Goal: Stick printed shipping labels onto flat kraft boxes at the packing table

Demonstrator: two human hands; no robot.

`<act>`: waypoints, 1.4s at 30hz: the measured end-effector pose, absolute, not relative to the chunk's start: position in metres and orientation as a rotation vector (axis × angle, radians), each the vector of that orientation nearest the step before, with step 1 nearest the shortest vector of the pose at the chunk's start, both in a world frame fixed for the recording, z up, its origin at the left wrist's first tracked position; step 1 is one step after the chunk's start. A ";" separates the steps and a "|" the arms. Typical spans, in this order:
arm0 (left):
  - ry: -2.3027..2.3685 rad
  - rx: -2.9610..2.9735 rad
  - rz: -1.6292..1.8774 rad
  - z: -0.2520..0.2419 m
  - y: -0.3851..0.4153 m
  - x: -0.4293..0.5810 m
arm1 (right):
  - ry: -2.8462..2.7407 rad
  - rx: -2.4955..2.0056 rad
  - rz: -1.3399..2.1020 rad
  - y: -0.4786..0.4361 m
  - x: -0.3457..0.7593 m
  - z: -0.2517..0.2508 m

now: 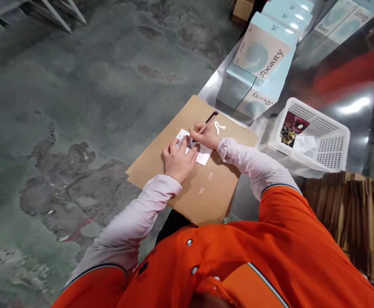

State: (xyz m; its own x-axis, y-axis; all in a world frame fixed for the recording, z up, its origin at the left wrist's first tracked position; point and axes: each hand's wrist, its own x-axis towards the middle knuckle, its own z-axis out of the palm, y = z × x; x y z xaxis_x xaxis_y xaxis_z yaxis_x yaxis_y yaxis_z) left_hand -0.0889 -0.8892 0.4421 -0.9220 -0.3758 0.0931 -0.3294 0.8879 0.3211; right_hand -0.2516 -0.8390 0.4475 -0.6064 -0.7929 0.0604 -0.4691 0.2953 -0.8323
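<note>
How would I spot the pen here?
Find the flat brown cardboard on the shiny table. On it lies a white label, held by the left hand. The right hand holds the pen: thin, dark, slanting.

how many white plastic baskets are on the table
1. The white basket sits on the metal table, right of the cardboard sheet where the right hand holds a pen. More could lie outside the frame.
</note>
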 end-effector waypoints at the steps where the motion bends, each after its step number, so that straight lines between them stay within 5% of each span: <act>1: -2.904 0.547 -0.451 0.442 -0.889 -0.089 | 2.186 -1.132 -1.222 -0.839 -0.252 0.448; 42: -2.927 0.533 -0.373 0.446 -0.889 -0.090 | 2.165 -1.179 -1.288 -0.836 -0.261 0.440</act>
